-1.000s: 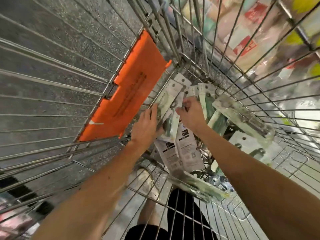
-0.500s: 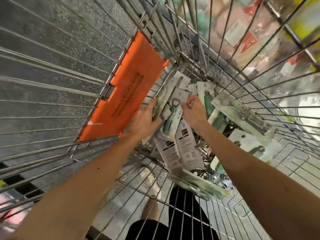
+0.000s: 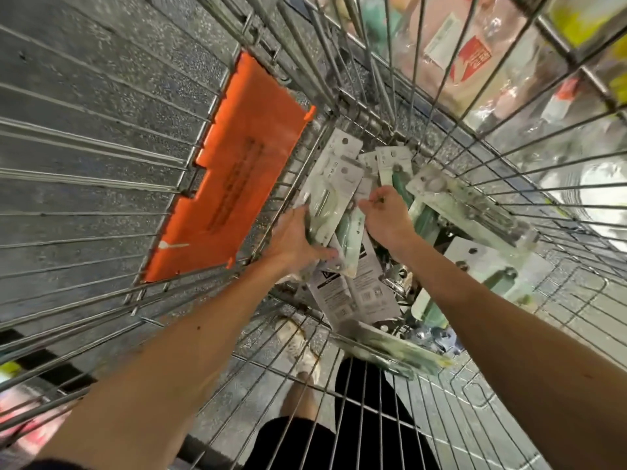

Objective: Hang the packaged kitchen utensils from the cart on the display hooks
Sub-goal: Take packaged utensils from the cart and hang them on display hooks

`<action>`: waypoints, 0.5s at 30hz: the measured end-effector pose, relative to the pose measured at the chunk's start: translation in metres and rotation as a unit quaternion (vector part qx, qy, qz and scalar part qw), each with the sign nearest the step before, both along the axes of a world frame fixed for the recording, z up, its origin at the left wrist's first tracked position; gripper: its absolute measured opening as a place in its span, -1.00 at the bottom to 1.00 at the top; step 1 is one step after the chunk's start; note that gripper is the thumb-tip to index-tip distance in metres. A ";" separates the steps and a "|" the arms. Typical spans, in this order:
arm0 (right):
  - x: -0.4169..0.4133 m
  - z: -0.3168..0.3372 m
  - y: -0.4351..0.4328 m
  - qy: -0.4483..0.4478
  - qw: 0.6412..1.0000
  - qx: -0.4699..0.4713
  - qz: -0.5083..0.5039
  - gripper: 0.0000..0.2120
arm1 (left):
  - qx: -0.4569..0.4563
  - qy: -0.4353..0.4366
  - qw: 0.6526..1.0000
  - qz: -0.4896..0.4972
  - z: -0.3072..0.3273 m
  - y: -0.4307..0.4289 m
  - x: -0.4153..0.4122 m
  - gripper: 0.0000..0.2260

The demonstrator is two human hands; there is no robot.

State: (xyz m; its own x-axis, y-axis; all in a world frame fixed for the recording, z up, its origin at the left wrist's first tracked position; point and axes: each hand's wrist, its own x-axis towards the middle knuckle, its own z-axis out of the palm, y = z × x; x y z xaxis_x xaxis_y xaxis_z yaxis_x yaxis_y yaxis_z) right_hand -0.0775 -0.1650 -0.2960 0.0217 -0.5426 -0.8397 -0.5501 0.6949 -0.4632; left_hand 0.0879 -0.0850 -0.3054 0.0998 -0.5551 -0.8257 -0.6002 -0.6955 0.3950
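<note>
cart [image 3: 101, 171]: wire basket seen from above, with both bare forearms reaching down into it
left hand [image 3: 295, 239]: fingers and thumb clamped round the lower part of the held bundle, thumb lying across its front toward 3 o'clock
right hand [image 3: 386, 220]: just at 3 o'clock of the left hand, fingers curled close together, tips pinching a card edge on the bundle's right side; which card i cannot tell
held bundle [image 3: 334, 184]: several pale carded utensil packs stacked together, hang holes at the top, slanting toward 1 o'clock from the left hand, inside the cart near its far corner
green-handled pack [image 3: 395, 164]: at 12 o'clock of the right hand, lying in the cart
long pack [image 3: 451, 201]: at 3 o'clock of the right hand, leaning along the right wall
back-facing cards [image 3: 359, 293]: at 6 o'clock of the hands, printed backs up
near pack [image 3: 390, 347]: at 6 o'clock again, nearest the person, tilted
orange flap [image 3: 234, 178]: at 10 o'clock of the left hand, against the cart's left wall
shoe [image 3: 302, 344]: seen through the wire floor at 6 o'clock
shelf goods [image 3: 475, 59]: blurred behind the wires at 1 o'clock
</note>
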 end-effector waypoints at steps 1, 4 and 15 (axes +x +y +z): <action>-0.002 0.000 -0.001 0.006 1.000 0.004 -0.004 -0.84 | -0.006 -0.011 1.000 -0.009 0.000 0.002 -0.002 -0.27; -0.003 0.006 -0.005 0.000 1.000 0.013 -0.014 -0.84 | -0.028 -0.005 1.000 0.000 0.004 0.007 -0.003 -0.35; -0.002 0.084 -0.005 -0.034 0.997 -0.055 -0.043 -0.83 | -0.081 0.052 0.982 0.161 0.072 -0.021 -0.006 -0.17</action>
State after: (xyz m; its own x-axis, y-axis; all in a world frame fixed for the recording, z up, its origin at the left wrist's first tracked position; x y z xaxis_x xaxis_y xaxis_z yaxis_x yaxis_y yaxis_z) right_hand -0.0798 -0.1703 -0.2121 0.0258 -0.6340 -0.7729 -0.4562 0.6805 -0.5734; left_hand 0.0823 -0.1057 -0.2332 0.2126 -0.6330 -0.7444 -0.3097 -0.7662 0.5630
